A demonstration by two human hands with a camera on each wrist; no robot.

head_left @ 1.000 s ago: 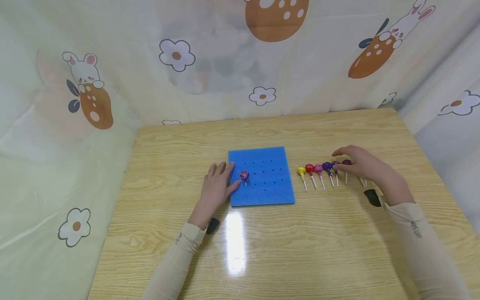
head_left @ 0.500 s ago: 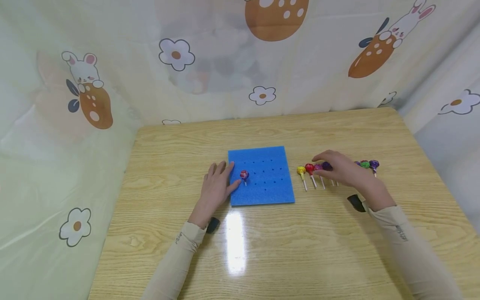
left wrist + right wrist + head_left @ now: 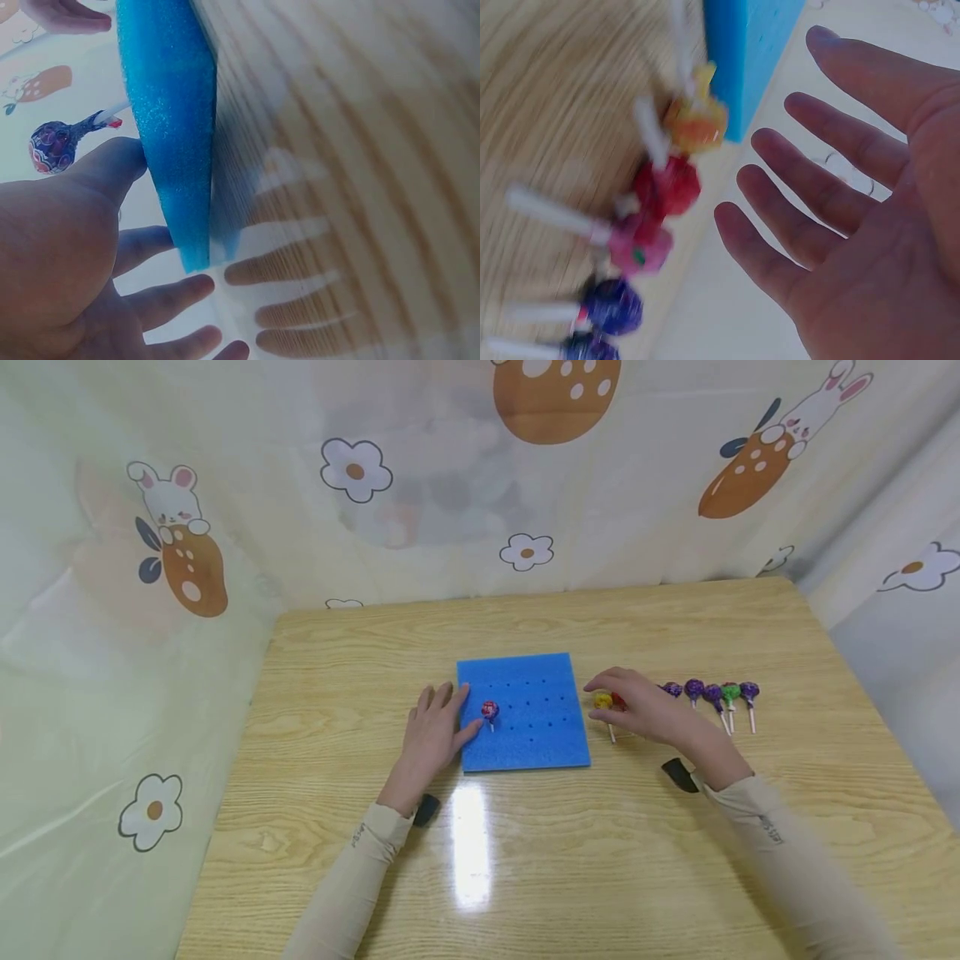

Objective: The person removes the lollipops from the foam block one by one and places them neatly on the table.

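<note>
My left hand (image 3: 432,735) rests at the left edge of a blue foam board (image 3: 540,752), thumb and fingers spread along it. A lollipop in a red and purple wrapper (image 3: 490,709) stands upright in the board, close to the left thumb. Over the left end of a row of lollipops hovers my right hand (image 3: 637,706), fingers spread and holding nothing. The yellow lollipop (image 3: 697,124) lies nearest its fingertips. Beside that come a red lollipop (image 3: 667,186), a pink lollipop (image 3: 640,244) and a dark purple one (image 3: 613,306). The right hand partly covers this row in the head view.
Several more lollipops (image 3: 712,693), purple and green, lie to the right of the right hand on the wooden table (image 3: 570,860). Rows of small holes dot the board. A patterned curtain (image 3: 435,543) hangs behind the table's far edge.
My right hand has moved left along the row, from the purple lollipops to the yellow one, uncovering those at the right end. The left hand and the board have stayed put.
</note>
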